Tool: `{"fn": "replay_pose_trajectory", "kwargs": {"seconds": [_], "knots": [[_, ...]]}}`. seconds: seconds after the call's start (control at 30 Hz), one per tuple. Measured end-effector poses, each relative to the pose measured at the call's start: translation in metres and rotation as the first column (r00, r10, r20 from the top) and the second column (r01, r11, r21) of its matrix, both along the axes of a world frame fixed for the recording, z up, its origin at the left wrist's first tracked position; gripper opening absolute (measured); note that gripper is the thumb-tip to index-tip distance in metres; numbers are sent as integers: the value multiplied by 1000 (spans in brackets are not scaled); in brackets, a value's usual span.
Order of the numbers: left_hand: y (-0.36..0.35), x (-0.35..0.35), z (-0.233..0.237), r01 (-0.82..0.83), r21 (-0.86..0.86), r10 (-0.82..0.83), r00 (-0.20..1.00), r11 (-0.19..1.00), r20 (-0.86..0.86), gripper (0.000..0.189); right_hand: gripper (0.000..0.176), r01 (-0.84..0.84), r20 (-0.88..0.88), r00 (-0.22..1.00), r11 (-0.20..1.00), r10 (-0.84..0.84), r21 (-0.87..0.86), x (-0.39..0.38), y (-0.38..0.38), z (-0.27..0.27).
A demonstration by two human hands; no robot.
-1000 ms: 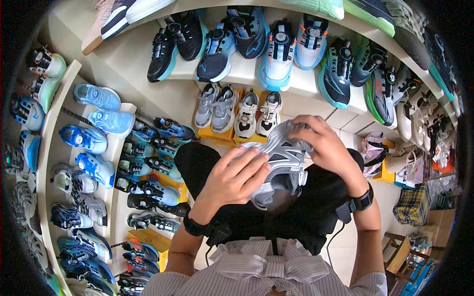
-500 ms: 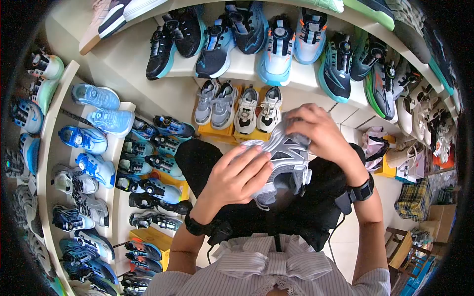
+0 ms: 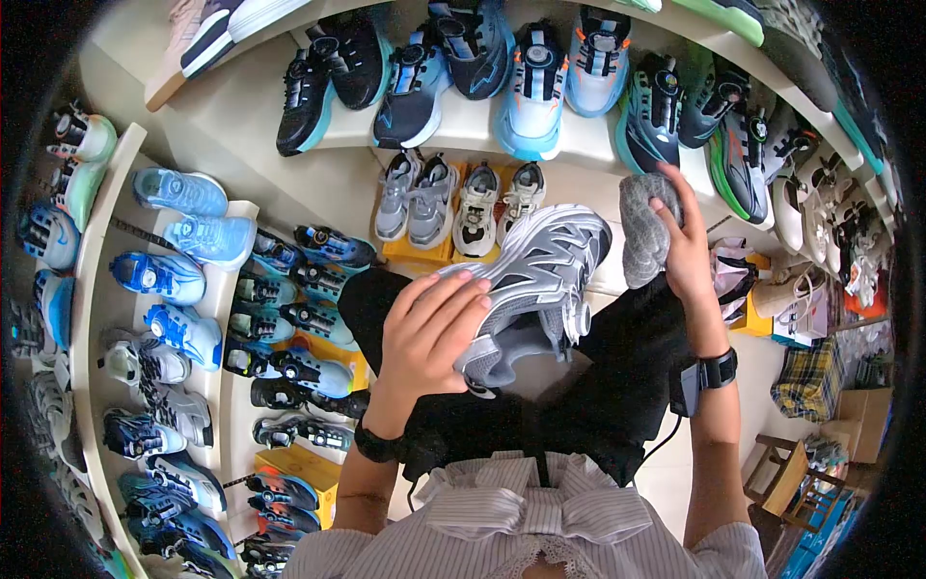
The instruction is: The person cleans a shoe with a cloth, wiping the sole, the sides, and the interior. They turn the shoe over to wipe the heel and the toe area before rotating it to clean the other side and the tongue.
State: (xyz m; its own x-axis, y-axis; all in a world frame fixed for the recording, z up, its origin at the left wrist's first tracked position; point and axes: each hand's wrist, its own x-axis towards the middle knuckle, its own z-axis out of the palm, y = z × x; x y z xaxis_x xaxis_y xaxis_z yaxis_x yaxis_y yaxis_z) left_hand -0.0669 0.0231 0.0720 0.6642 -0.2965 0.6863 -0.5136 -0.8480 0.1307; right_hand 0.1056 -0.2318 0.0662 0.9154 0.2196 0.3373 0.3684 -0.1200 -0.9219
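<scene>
My left hand (image 3: 431, 333) is closed around the heel end of a grey and silver sneaker (image 3: 540, 265), held on its side over my lap. The shoe's toe points up and to the right, and its opening faces down toward me. A round dial stands out from its lower right side. Apart from the shoe, off to its right, my right hand (image 3: 683, 246) grips a bunched grey fuzzy cloth (image 3: 644, 227), with the thumb across its front.
Sneakers line the curved shelf (image 3: 579, 145) ahead and the shelves (image 3: 116, 203) at left. Two pairs of grey and white sneakers (image 3: 429, 203) rest on yellow boxes beyond my knees. A wooden stool (image 3: 786, 482) stands at right.
My right hand has moved right, away from the shoe, and the grey cloth now shows clearly in it. The sneaker, still in my left hand, has tilted and is more fully visible.
</scene>
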Motion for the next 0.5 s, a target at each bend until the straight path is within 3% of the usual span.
{"fn": "replay_pose_trajectory", "kwargs": {"seconds": [0.03, 0.07, 0.1, 0.17, 0.3, 0.37, 0.5], "knots": [[-2, -1, 1, 4, -2, -4, 1000, 1000, -3, 37, 29, -22, -45, 999, 1000, 22, 8, 2, -3, -3], [-5, -1, 2, 8, -81, -8, 1000, 997, -2, 38, 23, -59, 127, 988, 979, 85, -197, 6, -8, -9], [-7, -1, 3, 11, -159, -11, 1000, 987, -2, 40, 20, -79, 103, 989, 969, 106, -234, 4, -6, -8], [-3, -2, 1, 21, -155, -23, 1000, 988, -12, 44, 25, -122, 1, 992, 978, 123, -167, 1, -5, -8], [-2, -3, 2, -22, -154, 16, 999, 988, -38, 48, 42, -226, 34, 971, 952, 238, -207, -18, 0, 6], [-1, -4, -1, -35, -172, 26, 998, 984, -55, 55, 56, -73, 217, 958, 891, 188, -448, -26, 7, 7], [-3, -3, -11, -53, -278, 34, 997, 959, -73, 64, 41, 0, 309, 939, 901, 149, -433, -23, 8, -1]]}}
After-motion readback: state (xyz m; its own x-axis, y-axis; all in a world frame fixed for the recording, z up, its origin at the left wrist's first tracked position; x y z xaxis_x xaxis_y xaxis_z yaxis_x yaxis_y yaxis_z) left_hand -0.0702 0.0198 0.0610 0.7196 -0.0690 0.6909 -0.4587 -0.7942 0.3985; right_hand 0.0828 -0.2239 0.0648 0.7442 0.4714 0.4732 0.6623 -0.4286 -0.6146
